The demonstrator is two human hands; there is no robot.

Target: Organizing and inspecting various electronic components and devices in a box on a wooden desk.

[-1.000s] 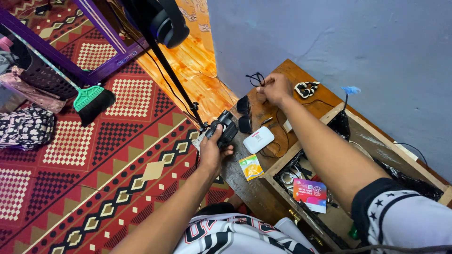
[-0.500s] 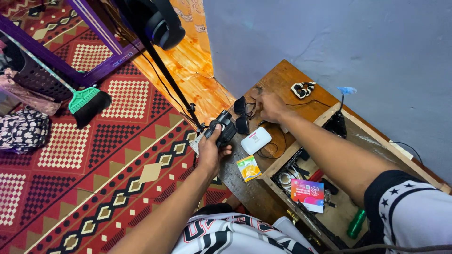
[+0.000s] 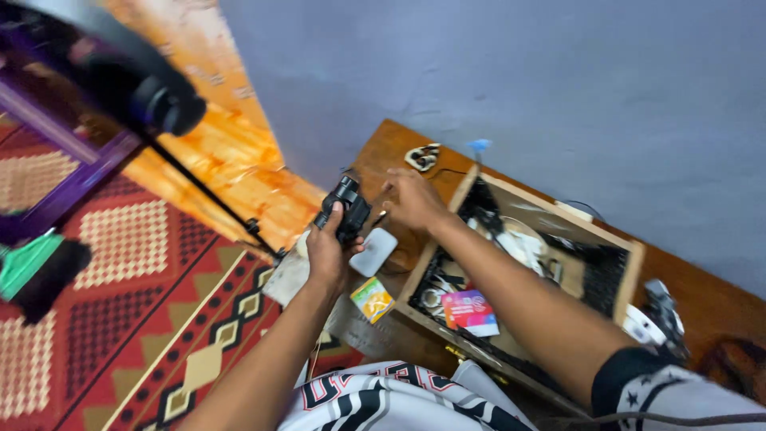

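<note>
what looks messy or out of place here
The open wooden box on the table is a jumble of cables, small parts and a pink card. A yellow sachet lies loose near the table edge. The frame is motion-blurred.

Your left hand [image 3: 325, 254] grips a black camera [image 3: 343, 209] of matt plastic. Your right hand [image 3: 412, 199] rests on the bench [image 3: 383, 152], brown wood with a dull sheen. The white device [image 3: 373, 251] looks like smooth plastic, the yellow sachet [image 3: 372, 299] like glossy foil. The carpet [image 3: 159, 303] is woven cloth.
</note>
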